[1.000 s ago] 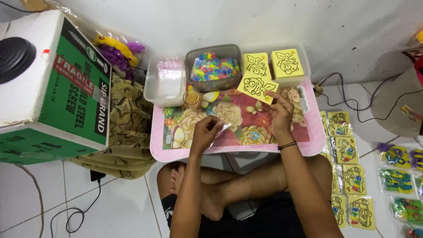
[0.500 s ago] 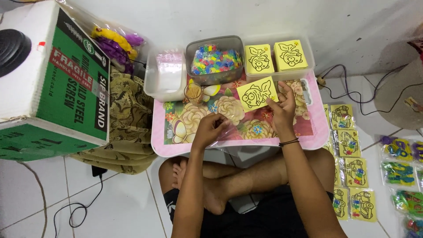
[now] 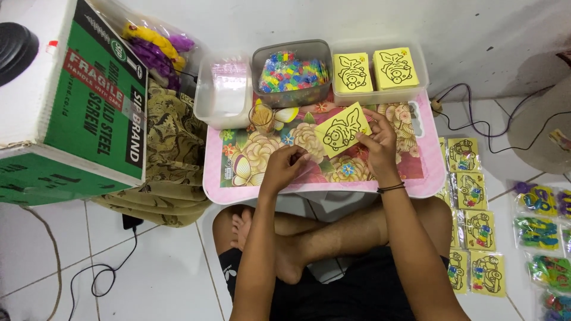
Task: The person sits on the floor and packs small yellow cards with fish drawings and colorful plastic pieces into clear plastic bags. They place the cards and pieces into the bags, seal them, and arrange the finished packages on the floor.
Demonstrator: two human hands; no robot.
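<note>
The right hand (image 3: pixel 376 141) pinched a yellow card (image 3: pixel 342 129) printed with a black fish outline, thumb and fingers closed on its right edge, so the card stood at about ten o'clock from the palm, tilted over the pink floral tray table (image 3: pixel 238 184). The left hand (image 3: pixel 286 165) hovered at about eight o'clock from the card, fingers loosely curled; whether they gripped anything could not be told. At twelve o'clock from the card sat three tubs: a clear tub (image 3: pixel 416 80) holding two stacks of yellow fish cards, a grey tub (image 3: pixel 262 83) of coloured pieces, and a clear empty-looking tub (image 3: pixel 205 101). At three o'clock, on the floor, lay a column of five packaged yellow car cards (image 3: pixel 470 190). One green cardboard box (image 3: pixel 71 119) stood at nine o'clock.
</note>
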